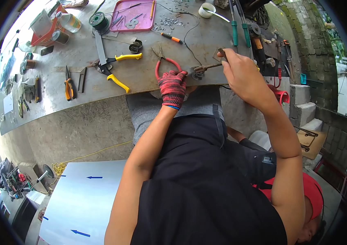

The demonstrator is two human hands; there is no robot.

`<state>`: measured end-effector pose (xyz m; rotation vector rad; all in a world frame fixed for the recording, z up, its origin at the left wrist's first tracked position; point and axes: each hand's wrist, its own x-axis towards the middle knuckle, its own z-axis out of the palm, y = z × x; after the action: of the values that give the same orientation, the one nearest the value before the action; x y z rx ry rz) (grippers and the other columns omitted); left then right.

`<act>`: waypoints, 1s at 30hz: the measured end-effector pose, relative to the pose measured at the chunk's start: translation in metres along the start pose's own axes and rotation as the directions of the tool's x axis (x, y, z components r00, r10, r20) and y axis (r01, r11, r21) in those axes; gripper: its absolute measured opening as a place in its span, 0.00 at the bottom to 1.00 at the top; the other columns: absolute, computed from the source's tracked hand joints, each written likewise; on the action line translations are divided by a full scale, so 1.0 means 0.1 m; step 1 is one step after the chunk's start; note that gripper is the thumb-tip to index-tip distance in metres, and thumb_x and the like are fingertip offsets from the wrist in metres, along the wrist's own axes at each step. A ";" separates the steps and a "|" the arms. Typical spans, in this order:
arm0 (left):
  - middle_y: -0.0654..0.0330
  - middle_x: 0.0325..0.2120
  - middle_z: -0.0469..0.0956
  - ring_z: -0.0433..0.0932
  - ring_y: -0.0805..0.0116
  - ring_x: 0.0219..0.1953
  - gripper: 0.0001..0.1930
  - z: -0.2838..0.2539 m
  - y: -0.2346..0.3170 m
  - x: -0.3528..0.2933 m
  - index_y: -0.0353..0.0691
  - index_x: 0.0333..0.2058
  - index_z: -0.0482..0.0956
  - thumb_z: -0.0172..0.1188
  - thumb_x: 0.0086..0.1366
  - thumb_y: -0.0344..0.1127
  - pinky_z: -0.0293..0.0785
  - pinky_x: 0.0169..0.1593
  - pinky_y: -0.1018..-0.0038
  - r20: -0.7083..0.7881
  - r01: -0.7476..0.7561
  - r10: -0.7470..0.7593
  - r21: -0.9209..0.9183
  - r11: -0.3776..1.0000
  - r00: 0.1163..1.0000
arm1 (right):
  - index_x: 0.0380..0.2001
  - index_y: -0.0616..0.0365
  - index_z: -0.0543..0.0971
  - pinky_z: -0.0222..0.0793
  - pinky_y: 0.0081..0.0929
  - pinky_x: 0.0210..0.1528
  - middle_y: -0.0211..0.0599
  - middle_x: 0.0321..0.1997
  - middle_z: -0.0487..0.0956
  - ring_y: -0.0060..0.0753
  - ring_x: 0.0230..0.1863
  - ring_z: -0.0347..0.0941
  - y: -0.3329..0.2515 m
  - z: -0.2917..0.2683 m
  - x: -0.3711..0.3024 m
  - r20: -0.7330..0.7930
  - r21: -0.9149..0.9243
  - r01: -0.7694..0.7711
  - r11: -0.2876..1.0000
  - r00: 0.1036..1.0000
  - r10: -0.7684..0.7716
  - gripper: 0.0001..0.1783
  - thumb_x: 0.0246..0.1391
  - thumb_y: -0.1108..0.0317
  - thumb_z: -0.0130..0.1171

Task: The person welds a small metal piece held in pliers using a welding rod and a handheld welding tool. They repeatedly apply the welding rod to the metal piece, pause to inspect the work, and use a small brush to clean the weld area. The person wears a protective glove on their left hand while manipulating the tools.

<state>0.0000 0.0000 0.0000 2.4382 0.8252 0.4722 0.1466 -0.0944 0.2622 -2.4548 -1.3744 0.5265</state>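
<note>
My left hand [172, 87], in a red and black knitted glove, is closed at the table's near edge. What its fingers grip is hidden. Just beyond it lie spread pliers with red handles [174, 63], their ends against the glove; I cannot tell whether it holds them. My bare right hand [241, 73] is closed on a rusty rod-shaped metal tool [211, 66]. The rod's left end meets a small dark metal piece [198, 72] between my hands. A thin dark wire [186, 43] runs down to that piece.
Yellow-handled snips [112, 65], orange-handled pliers [69, 86] and a screwdriver [172, 38] lie on the metal table [134, 79]. Behind are a pink tray [141, 24], a wire spool [98, 21] and a white cup [206, 10]. Green-handled cutters [234, 32] lie right. Another person in a red cap [313, 196] is at lower right.
</note>
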 end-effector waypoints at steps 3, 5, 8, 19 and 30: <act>0.61 0.36 0.85 0.81 0.55 0.41 0.11 -0.02 0.02 -0.01 0.58 0.42 0.89 0.70 0.59 0.37 0.70 0.58 0.58 -0.012 -0.020 0.020 0.008 1.000 1.000 | 0.51 0.67 0.76 0.72 0.51 0.49 0.65 0.43 0.82 0.68 0.46 0.79 0.00 0.00 0.01 0.008 -0.030 0.009 0.999 1.000 -0.009 0.13 0.67 0.72 0.51; 0.60 0.38 0.84 0.80 0.54 0.42 0.11 -0.04 0.01 -0.02 0.54 0.42 0.88 0.69 0.60 0.38 0.73 0.48 0.55 -0.011 -0.051 0.051 0.008 0.999 0.999 | 0.51 0.67 0.76 0.72 0.51 0.48 0.65 0.42 0.82 0.68 0.46 0.79 0.00 0.03 0.02 0.016 -0.048 0.002 0.999 1.000 -0.001 0.13 0.67 0.72 0.51; 0.60 0.36 0.85 0.81 0.55 0.40 0.11 0.04 -0.05 -0.02 0.58 0.41 0.90 0.71 0.58 0.37 0.75 0.52 0.57 -0.032 -0.003 0.001 -0.048 0.999 0.999 | 0.51 0.67 0.76 0.72 0.52 0.48 0.65 0.42 0.82 0.68 0.46 0.79 -0.04 0.04 0.04 -0.001 -0.041 0.020 0.999 1.000 -0.020 0.13 0.66 0.72 0.52; 0.58 0.35 0.84 0.81 0.52 0.38 0.11 -0.06 -0.01 0.00 0.55 0.41 0.89 0.68 0.60 0.36 0.75 0.45 0.56 -0.047 -0.060 0.059 -0.030 0.998 0.997 | 0.55 0.63 0.75 0.74 0.55 0.48 0.61 0.34 0.83 0.67 0.40 0.80 0.00 0.17 0.09 0.023 -0.066 0.017 0.998 1.000 -0.016 0.17 0.64 0.71 0.53; 0.58 0.36 0.84 0.80 0.52 0.38 0.12 -0.05 -0.02 -0.01 0.55 0.42 0.89 0.68 0.59 0.37 0.75 0.45 0.56 -0.058 -0.058 0.056 -0.038 0.998 0.997 | 0.59 0.61 0.72 0.77 0.46 0.47 0.50 0.28 0.84 0.57 0.39 0.82 0.14 -0.01 0.15 0.208 -0.054 0.176 0.983 0.965 -0.161 0.25 0.61 0.66 0.62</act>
<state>-0.0044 0.0024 0.0028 2.4267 0.7640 0.5759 0.1647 -0.0888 0.2543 -2.3622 -1.6927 0.7150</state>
